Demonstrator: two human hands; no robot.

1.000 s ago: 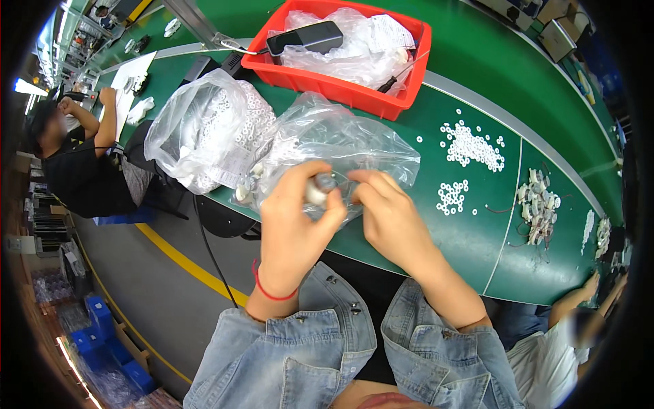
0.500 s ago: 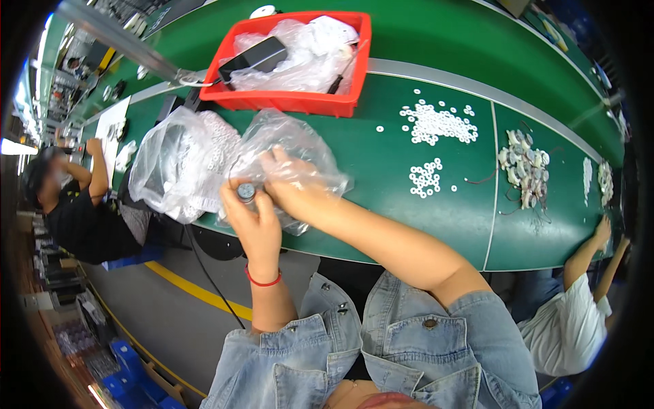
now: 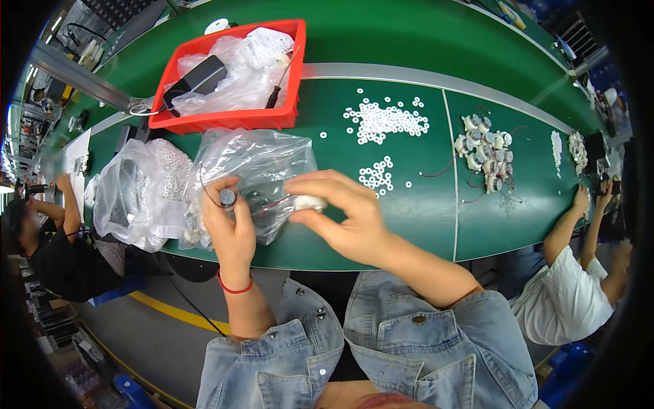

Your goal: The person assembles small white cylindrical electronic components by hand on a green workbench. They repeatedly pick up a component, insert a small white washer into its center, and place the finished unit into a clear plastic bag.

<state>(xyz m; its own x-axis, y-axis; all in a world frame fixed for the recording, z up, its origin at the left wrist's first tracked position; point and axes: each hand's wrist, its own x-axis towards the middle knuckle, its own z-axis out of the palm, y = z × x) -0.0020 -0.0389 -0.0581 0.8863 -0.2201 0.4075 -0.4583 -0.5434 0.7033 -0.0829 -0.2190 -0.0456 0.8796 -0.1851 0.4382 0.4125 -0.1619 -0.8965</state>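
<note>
Holds round grey-faced component (image 3: 227, 198) in closely pinched left hand (image 3: 231, 230); now pinches wired white component (image 3: 310, 202) in half-curled right hand (image 3: 353, 218), withdrawn from transparent bag (image 3: 262, 158); occupies both hands.

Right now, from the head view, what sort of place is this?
Probably a factory floor for small-parts assembly: a long green workbench carries piles of white rings and small wired parts, with a person in black and a person in white along it.
</note>
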